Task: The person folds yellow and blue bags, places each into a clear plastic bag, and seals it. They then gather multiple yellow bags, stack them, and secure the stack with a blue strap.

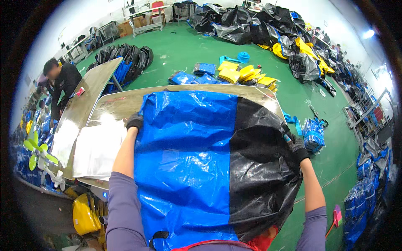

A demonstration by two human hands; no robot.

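A large blue and black woven plastic bag [188,138] is spread over a wood-topped table [113,111] and hangs toward my body. Its blue part lies on the left and its black part on the right. My left hand [135,121], in a dark glove, is closed on the bag's left edge near the far corner. On the opposite side, my right hand [298,148], gloved with bluish fingertips, grips the black edge. A short black strap [159,235] shows at the bag's near left. Wrinkles run across both parts.
Clear plastic sheets [100,152] lie left of the bag. A green fan [37,146] stands beside the table. Folded yellow bundles [245,73] and a blue bundle [313,134] rest on the green floor. Another person [63,81] works at the left; black sheeting [243,25] is heaped far back.
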